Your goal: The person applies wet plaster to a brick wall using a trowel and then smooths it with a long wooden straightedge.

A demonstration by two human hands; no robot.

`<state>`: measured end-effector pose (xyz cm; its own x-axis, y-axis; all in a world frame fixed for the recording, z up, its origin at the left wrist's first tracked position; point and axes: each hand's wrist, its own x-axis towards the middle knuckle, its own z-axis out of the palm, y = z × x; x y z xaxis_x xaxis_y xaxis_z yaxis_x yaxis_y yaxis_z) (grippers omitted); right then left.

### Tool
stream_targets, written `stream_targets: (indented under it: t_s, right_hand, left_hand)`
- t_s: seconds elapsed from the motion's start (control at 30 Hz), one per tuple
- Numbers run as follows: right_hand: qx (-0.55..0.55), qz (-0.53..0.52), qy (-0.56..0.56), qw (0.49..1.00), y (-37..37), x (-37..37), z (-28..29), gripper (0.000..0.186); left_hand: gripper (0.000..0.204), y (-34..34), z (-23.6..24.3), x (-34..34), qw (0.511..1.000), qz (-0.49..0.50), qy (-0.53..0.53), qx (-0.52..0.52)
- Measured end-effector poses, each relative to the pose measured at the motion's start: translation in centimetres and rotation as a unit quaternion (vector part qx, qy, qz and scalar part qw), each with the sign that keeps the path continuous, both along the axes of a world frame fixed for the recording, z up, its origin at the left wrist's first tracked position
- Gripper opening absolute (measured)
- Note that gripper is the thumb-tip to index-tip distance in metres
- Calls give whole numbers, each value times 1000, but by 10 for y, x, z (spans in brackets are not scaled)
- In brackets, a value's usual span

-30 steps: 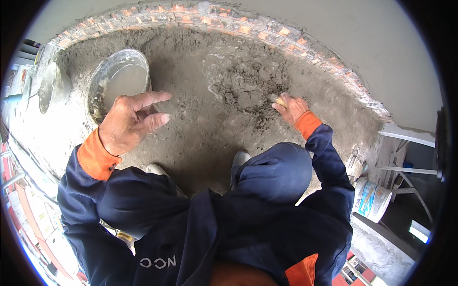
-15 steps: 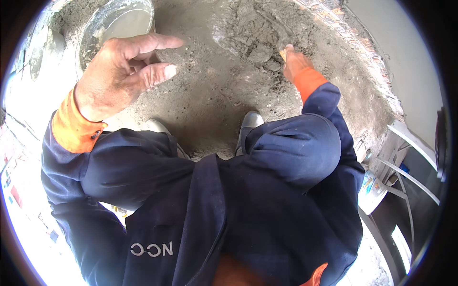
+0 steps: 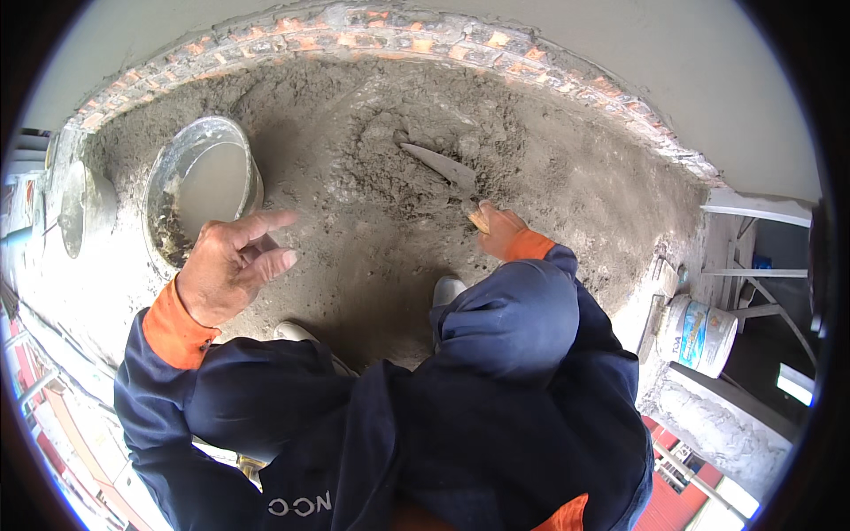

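My right hand (image 3: pixel 501 232) is closed round the wooden handle of a trowel (image 3: pixel 440 165). Its grey pointed blade lies over a rough patch of wet mortar (image 3: pixel 376 150) on the ground ahead of me. My left hand (image 3: pixel 237 265) is held in the air with forefinger and thumb apart and nothing between them. Just beyond that hand stands a round bucket (image 3: pixel 158 190) of cloudy grey water, its near rim partly behind my fingers.
A low strip of exposed brick (image 3: pixel 425 42) curves along the foot of a grey wall (image 3: pixel 611 53). A second round container (image 3: pixel 97 208) stands at the far left. To the right sit a white-and-blue pail (image 3: pixel 699 336) and a pale metal frame (image 3: pixel 753 207). My shoes (image 3: pixel 449 288) rest on the mortar-covered ground.
The view has tilted up, showing more wall and brick. The trowel blade, earlier buried in or coated by mortar, now shows plainly on top. My left hand stays raised with its fingers apart.
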<state>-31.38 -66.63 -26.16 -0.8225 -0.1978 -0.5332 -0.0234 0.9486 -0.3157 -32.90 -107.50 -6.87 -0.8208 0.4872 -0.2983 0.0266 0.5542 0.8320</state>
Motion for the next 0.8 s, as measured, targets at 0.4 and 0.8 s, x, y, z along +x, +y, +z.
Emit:
stream_targets:
  t_s: [0.4, 0.8]
  right_hand:
    - [-104, -444, 32, 889, 162, -60, -41, 62]
    - [-27, -93, 208, 973, 59, -105, -31, 56]
  left_hand:
    - [45, 0, 6, 0, 997, 53, -45, 29]
    - [45, 24, 7, -20, 996, 59, -66, 17]
